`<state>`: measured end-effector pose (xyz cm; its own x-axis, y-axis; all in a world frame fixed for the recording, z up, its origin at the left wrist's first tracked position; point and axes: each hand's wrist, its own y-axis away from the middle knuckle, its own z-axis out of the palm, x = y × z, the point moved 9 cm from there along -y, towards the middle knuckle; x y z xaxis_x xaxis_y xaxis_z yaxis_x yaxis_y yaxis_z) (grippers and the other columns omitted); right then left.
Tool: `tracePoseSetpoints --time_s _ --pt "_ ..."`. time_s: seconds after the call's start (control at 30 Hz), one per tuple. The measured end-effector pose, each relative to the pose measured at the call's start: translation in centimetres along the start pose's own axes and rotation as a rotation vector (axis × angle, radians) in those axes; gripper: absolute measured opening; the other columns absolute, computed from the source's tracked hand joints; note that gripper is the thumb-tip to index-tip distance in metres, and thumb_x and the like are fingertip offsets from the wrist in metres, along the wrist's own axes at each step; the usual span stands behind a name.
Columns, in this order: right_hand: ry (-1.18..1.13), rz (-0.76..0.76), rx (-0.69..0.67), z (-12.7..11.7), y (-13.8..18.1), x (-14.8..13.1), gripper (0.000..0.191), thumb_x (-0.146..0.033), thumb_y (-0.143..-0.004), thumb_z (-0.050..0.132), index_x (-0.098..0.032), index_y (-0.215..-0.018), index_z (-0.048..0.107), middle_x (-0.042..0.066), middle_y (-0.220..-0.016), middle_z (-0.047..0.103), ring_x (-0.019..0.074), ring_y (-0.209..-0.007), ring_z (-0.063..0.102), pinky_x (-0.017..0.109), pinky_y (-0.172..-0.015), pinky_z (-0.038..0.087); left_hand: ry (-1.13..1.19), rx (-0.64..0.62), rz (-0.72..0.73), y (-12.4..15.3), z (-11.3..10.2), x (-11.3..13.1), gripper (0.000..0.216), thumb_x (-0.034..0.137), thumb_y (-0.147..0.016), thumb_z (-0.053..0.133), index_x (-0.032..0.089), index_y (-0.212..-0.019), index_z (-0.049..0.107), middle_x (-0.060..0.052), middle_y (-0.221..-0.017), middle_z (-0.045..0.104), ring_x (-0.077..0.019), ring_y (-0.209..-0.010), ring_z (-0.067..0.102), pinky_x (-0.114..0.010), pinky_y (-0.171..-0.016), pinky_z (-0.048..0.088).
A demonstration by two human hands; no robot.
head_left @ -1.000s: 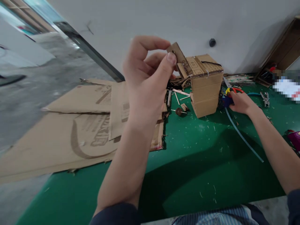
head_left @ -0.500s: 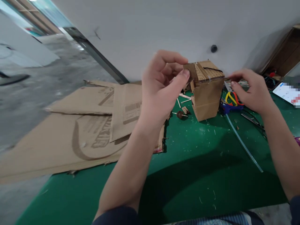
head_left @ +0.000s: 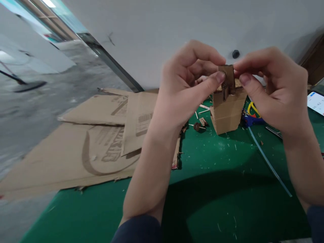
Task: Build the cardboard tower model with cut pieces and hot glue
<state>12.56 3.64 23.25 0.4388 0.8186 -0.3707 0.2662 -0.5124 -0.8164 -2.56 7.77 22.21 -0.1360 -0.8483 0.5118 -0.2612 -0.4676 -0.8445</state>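
A small piece of brown cardboard (head_left: 230, 77) with a short tab on its lower side is held up in front of me. My left hand (head_left: 186, 84) pinches its left side between thumb and fingers. At its right edge, the thumb and forefinger of my right hand (head_left: 279, 89) are closed in a pinch. Directly behind and below the piece, a cardboard box (head_left: 229, 118) stands upright on the green table (head_left: 217, 189), its top partly hidden by my hands. Left of the box lie a small round brown part on a thin stick (head_left: 196, 127) and a cardboard scrap (head_left: 203, 122).
Flattened cardboard sheets (head_left: 106, 141) spread over the table's left side. To the right are a blue glue gun (head_left: 250, 120) with a clear glue stick (head_left: 269, 162), yellow-handled scissors or pliers (head_left: 253, 109) and a phone (head_left: 316, 103). A wall (head_left: 177, 20) rises behind.
My right hand has moved left and up from beside the box to the cardboard piece. My left hand has shifted right and slightly up with the piece. The view has turned slightly left.
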Motion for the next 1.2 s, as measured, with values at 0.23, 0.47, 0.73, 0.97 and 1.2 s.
tracePoseSetpoints --time_s 0.23,0.47,0.73,0.97,1.2 --pt "0.033 -0.008 0.066 0.2 0.1 0.2 0.008 -0.029 -0.099 0.062 -0.031 -0.093 0.067 -0.004 -0.094 0.071 0.0188 -0.100 0.070 0.039 -0.092 0.061 -0.080 0.078 -0.072 0.1 -0.8 -0.1 0.019 0.024 -0.078 0.090 0.025 -0.087 0.073 0.003 -0.080 0.075 -0.0166 -0.074 0.075 -0.028 -0.061 0.055" --pt "0.104 -0.049 0.180 0.1 0.2 0.9 0.009 -0.035 -0.097 0.065 -0.030 -0.090 0.068 -0.003 -0.090 0.073 0.0183 -0.092 0.070 0.037 -0.087 0.062 -0.188 0.016 0.039 -0.1 0.4 1.2 0.003 0.020 -0.095 0.072 0.022 -0.093 0.074 -0.003 -0.095 0.078 -0.0171 -0.090 0.077 -0.034 -0.080 0.065" --pt "0.172 -0.020 0.139 0.3 0.4 0.5 0.014 -0.025 -0.099 0.062 -0.030 -0.090 0.071 -0.002 -0.097 0.077 0.0200 -0.096 0.073 0.040 -0.091 0.060 -0.203 0.082 0.064 0.1 0.1 1.3 0.030 0.018 -0.074 0.091 0.025 -0.093 0.070 0.000 -0.091 0.067 -0.0217 -0.099 0.077 -0.037 -0.092 0.064" --pt "0.246 -0.051 0.012 0.8 0.1 0.7 0.023 -0.029 -0.105 0.047 -0.035 -0.112 0.069 0.000 -0.118 0.076 0.0226 -0.111 0.071 0.044 -0.102 0.058 -0.176 0.061 -0.032 0.3 -0.2 0.3 0.023 0.023 -0.088 0.081 0.026 -0.110 0.074 -0.002 -0.108 0.078 -0.0200 -0.096 0.078 -0.034 -0.086 0.064" --pt "0.285 0.031 -0.181 2.0 -0.1 5.4 0.043 -0.027 -0.094 0.063 -0.027 -0.136 0.053 0.011 -0.143 0.062 0.0298 -0.139 0.054 0.052 -0.119 0.043 0.043 0.127 -0.185 0.1 -1.6 -4.0 0.022 0.031 -0.082 0.087 0.027 -0.101 0.077 0.003 -0.091 0.082 -0.0194 -0.098 0.079 -0.032 -0.084 0.066"
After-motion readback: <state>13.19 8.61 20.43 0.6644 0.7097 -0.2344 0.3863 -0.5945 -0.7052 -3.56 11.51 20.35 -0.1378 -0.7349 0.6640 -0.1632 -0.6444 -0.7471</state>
